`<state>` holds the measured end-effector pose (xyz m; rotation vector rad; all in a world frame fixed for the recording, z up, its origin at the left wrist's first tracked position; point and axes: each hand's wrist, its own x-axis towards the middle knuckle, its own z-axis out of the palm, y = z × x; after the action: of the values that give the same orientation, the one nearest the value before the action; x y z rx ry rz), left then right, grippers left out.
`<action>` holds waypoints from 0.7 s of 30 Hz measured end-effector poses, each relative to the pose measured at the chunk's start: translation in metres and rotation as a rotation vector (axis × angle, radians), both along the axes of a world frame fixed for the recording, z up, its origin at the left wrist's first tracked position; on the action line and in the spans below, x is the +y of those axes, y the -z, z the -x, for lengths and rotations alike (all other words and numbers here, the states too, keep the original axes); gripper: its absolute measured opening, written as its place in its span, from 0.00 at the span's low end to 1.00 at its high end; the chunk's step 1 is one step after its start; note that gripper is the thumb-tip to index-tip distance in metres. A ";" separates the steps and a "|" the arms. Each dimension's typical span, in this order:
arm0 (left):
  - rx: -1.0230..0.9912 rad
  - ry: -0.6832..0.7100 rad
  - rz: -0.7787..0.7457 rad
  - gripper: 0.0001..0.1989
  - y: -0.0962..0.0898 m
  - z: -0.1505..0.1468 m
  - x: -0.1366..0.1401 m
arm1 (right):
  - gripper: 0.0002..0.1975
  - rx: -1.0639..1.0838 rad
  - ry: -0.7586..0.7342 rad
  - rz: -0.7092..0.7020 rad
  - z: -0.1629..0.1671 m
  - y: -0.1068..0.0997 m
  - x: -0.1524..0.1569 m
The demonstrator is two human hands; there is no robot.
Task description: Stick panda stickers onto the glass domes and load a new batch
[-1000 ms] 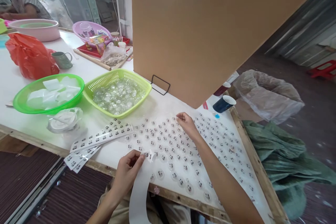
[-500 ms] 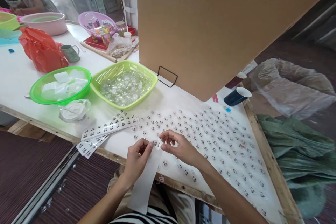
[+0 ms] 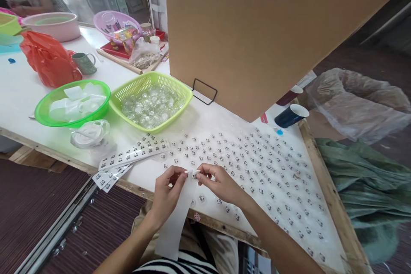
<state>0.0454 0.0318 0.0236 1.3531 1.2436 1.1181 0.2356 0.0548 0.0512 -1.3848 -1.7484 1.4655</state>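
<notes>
Fingers [image 3: 181, 183] of your L hand [image 3: 165, 201] are pinched tight on the top end of the white strip [image 3: 173, 231], a bit below ctr of frame; thumb & index of your R hand [image 3: 223, 185] are nipped on the same end, opp. side, by a small panda print [image 3: 194, 176]. Can't tell if a piece is peeled loose there. Strip hangs down to bottom ctr, past the table [image 3: 205, 125] edge, over your lap. Clear discs w/ pandas [image 3: 202, 199] cover the table from ctr to lower right. Panda sheets [image 3: 135, 153] lie left of your L hand, overlapping, one over the edge. Ctr-left: green basket [image 3: 150, 127] w/ clear discs, & green bowl [image 3: 72, 122] w/ white scraps [image 3: 75, 109] just beside it. Cardboard [image 3: 244, 43] stands upper ctr; dark cup [image 3: 290, 116] lies tilted at right, approx. mid-height.
</notes>
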 end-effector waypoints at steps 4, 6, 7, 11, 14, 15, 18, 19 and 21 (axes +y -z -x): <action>-0.185 -0.064 0.075 0.11 -0.003 -0.004 -0.001 | 0.14 0.070 -0.021 -0.027 -0.002 0.005 0.002; -0.234 -0.083 0.112 0.13 -0.005 -0.005 -0.001 | 0.17 0.078 -0.019 -0.050 -0.002 0.006 0.002; -0.235 -0.094 0.117 0.14 -0.006 -0.005 -0.001 | 0.18 0.083 -0.003 -0.064 -0.002 0.006 0.002; -0.146 -0.126 0.080 0.15 -0.005 -0.004 -0.001 | 0.14 0.124 0.104 -0.099 0.000 0.004 -0.001; -0.071 -0.113 0.061 0.17 -0.002 -0.004 -0.001 | 0.12 0.104 0.106 -0.098 0.003 0.004 -0.003; -0.056 -0.106 0.057 0.18 -0.001 -0.004 -0.001 | 0.11 0.090 0.109 -0.104 0.005 0.005 -0.003; -0.027 -0.061 0.049 0.16 0.000 -0.003 -0.001 | 0.10 0.056 0.126 -0.128 0.006 0.007 -0.003; -0.018 -0.040 0.047 0.15 0.001 -0.003 -0.001 | 0.10 0.047 0.125 -0.137 0.006 0.007 -0.002; -0.005 -0.015 0.044 0.14 0.001 -0.003 0.000 | 0.10 0.034 0.122 -0.151 0.006 0.008 -0.002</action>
<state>0.0485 0.0314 0.0228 1.3087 1.2695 1.0981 0.2291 0.0532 0.0428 -1.3545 -1.6852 1.2584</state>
